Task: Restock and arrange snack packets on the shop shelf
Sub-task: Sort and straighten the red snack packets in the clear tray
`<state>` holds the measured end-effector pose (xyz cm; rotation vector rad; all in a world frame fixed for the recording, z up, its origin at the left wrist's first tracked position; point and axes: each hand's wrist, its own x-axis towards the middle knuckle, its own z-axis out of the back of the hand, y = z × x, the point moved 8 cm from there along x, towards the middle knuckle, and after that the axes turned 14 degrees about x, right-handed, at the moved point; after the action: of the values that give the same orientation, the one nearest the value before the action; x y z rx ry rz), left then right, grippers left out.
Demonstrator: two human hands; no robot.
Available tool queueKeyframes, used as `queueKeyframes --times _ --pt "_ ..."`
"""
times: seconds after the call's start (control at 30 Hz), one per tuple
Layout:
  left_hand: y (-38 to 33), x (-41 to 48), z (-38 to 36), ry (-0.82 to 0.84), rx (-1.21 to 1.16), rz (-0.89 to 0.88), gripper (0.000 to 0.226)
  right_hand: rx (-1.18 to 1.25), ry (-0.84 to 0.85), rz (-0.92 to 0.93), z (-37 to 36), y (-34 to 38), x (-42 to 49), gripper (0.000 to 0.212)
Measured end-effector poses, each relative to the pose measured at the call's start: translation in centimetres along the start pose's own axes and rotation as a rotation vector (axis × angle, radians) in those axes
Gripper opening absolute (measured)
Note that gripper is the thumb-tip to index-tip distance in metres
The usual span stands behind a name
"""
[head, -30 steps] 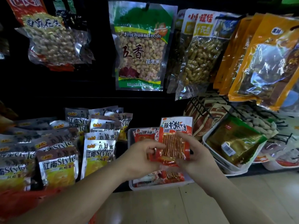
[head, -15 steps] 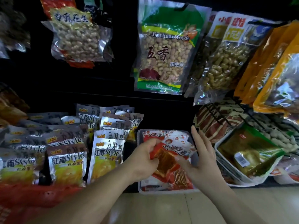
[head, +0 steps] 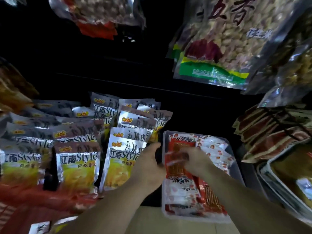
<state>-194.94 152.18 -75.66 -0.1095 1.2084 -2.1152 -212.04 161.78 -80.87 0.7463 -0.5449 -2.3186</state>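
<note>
Lower centre of frame: the right hand [head: 199,162] curls its fingers over a red-and-white foil snack packet [head: 179,168], held flat and low in a clear rectangular plastic tray [head: 235,159], probably to stack level with those beneath. The left hand [head: 148,162] sits at the tray's left rim, seemingly steadying it; blur hides whether it grips. Silver-and-yellow chip packets [head: 121,157] stand face-outward at left.

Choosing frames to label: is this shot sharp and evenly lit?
Head view: the right hand and the red packet it grips are motion-blurred; shelf back nearly black; glare on the silver packets; hanging peanut bag soft, stretched by the wide lens.
</note>
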Motion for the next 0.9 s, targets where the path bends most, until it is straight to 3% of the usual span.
queueKeyframes --times 0.1,0.17,0.2,0.27,0.33,0.37,0.47,0.6,0.7,0.9 --pt "0.7 0.6 -0.7 -0.019 0.036 0.017 0.060 -0.014 0.469 -0.189 -4.2 -2.5 1.0 0.072" --pt "1.0 1.1 -1.4 -0.025 0.040 0.007 0.052 0.061 0.516 -0.151 -3.7 -2.3 2.0 0.066" --pt "1.0 1.3 -1.7 -0.032 0.037 -0.001 0.052 0.148 0.433 -0.096 -2.6 -1.8 3.0 0.055" --pt "0.8 1.5 -2.2 -0.050 0.057 -0.003 0.058 0.254 0.078 0.020 0.9 -1.2 5.0 0.024" --pt "0.8 1.9 -2.6 -0.067 0.036 -0.012 0.063 0.058 -0.260 0.120 3.8 -0.6 5.8 0.028" --pt "0.8 2.0 -2.8 -0.073 0.014 -0.018 0.063 -0.085 -0.317 0.138 3.9 -0.3 6.2 0.038" --pt "0.3 2.0 -2.7 -0.092 -0.044 -0.037 0.063 -0.276 -0.325 0.126 3.0 -0.2 7.2 0.053" --pt "0.2 2.0 -2.6 -0.102 -0.033 -0.045 0.063 -0.388 -0.430 0.184 3.2 0.2 8.1 0.040" --pt "-0.2 1.9 -2.6 -0.106 -0.002 -0.058 0.063 -0.333 -0.511 0.260 4.0 0.1 8.2 0.020" --pt "0.4 2.0 -2.0 -0.124 0.005 -0.031 0.053 -0.161 -0.580 0.489 6.0 1.9 4.5 0.027"
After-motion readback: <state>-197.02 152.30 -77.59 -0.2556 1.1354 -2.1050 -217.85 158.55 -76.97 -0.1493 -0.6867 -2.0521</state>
